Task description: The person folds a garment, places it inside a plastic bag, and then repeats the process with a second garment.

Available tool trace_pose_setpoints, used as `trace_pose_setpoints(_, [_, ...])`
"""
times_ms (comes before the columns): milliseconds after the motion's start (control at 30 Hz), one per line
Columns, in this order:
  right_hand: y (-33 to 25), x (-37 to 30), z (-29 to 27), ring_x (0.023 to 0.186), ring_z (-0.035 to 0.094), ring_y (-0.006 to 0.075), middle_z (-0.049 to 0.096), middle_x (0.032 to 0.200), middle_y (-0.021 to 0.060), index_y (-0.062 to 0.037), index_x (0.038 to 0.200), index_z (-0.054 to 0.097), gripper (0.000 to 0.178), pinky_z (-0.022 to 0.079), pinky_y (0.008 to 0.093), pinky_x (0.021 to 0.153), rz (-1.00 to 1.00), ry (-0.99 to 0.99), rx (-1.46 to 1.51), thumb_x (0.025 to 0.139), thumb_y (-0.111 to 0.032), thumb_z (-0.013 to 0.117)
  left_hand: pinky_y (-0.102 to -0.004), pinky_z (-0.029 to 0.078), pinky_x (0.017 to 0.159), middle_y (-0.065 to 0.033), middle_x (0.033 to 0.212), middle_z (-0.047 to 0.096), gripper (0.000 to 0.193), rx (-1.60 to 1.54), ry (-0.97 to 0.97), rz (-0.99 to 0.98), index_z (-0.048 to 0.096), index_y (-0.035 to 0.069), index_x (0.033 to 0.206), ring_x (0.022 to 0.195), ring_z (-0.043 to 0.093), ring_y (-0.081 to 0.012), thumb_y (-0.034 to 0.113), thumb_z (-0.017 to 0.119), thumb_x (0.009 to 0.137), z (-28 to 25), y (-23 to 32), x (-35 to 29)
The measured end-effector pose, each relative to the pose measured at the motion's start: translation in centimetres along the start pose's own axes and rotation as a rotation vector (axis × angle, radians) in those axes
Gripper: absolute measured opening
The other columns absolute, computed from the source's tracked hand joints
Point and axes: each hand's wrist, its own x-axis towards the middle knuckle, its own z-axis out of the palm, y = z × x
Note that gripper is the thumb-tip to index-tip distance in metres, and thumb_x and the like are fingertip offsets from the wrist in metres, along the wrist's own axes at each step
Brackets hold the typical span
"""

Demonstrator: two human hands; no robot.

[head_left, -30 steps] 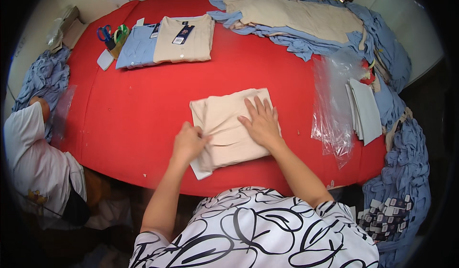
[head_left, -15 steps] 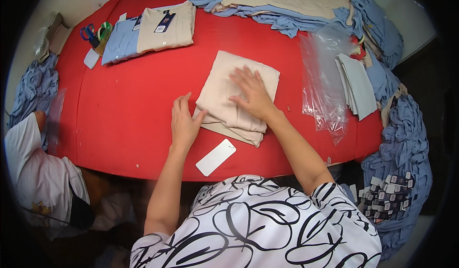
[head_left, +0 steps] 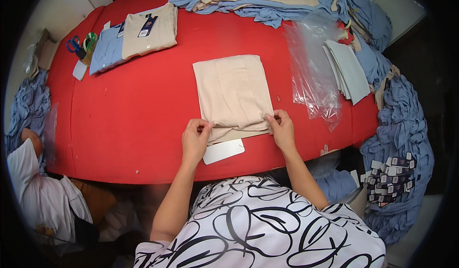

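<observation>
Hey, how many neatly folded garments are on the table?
3 visible: the near beige garment between the left hand and right hand, plus the blue garment and far beige garment side by side at upper left. Others may be hidden underneath.

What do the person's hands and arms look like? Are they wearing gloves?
No gloves! The left hand and right hand are bare, with nothing worn on them that I can see. The forearms are bare too. Above them are short white sleeves with curvy black lines, matching the top.
</observation>
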Motion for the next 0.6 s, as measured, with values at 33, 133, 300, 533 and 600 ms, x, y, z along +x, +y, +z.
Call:
trace_pose_setpoints(33, [-0.2, -0.2, 0.3, 0.07, 0.058, 0.0094, 0.059, 0.097, 0.0061, -0.0005, 0.119, 0.062, 0.031, 0.049, 0.0236, 0.051, -0.044, 0.039, 0.047, 0.093, -0.016, 0.068, -0.0298, 0.05, 0.068, -0.0081, 0.097, 0.063, 0.027, -0.052, 0.01, -0.039, 0.067, -0.001, 0.11, 0.074, 0.059, -0.0138, 0.011, 0.073, 0.087, 0.0, -0.2, 0.0])
trace_pose_setpoints(133, [0.2, -0.4, 0.8, 0.073, 0.063, 0.0167, 0.064, 0.096, 0.0115, 0.0013, 0.111, 0.065, 0.03, 0.051, 0.0303, 0.059, -0.197, 0.112, 0.058, 0.092, -0.021, 0.068, -0.031, 0.049, 0.069, -0.0068, 0.093, 0.064, 0.021, -0.337, 0.122, 0.017, 0.068, -0.001, 0.103, 0.074, 0.059, -0.014, 0.013, 0.071, 0.089, 0.8, -0.5, -0.1])
trace_pose_setpoints(300, [-1.1, -0.3, -0.2, 0.083, 0.064, 0.0266, 0.065, 0.096, 0.0141, 0.0018, 0.104, 0.066, 0.031, 0.05, 0.0382, 0.076, 0.061, -0.079, -0.032, 0.093, -0.027, 0.067, -0.0262, 0.047, 0.064, -0.0064, 0.095, 0.064, 0.021, -0.064, -0.06, 0.019, 0.062, -0.002, 0.107, 0.073, 0.056, -0.0103, 0.01, 0.068, 0.091, 0.1, -0.5, 0.0])
trace_pose_setpoints(533, [-1.0, -0.3, -0.4, 0.085, 0.061, 0.033, 0.061, 0.089, 0.0201, 0.0028, 0.09, 0.062, 0.037, 0.046, 0.0435, 0.075, -0.149, -0.065, -0.198, 0.092, -0.033, 0.067, -0.0225, 0.043, 0.059, -0.0017, 0.083, 0.063, 0.023, -0.358, -0.054, -0.038, 0.058, -0.004, 0.111, 0.065, 0.05, -0.0057, 0.005, 0.062, 0.09, -0.1, 1.3, -0.7])
trace_pose_setpoints(600, [-0.5, -0.3, -0.3, 0.084, 0.06, 0.0354, 0.061, 0.089, 0.0216, 0.0032, 0.09, 0.062, 0.037, 0.046, 0.0442, 0.075, -0.231, -0.042, -0.209, 0.091, -0.033, 0.067, -0.0256, 0.045, 0.06, -0.0033, 0.083, 0.062, 0.015, -0.193, -0.142, -0.028, 0.061, -0.004, 0.102, 0.064, 0.051, -0.0094, 0.005, 0.062, 0.09, -0.8, 1.0, -0.5])
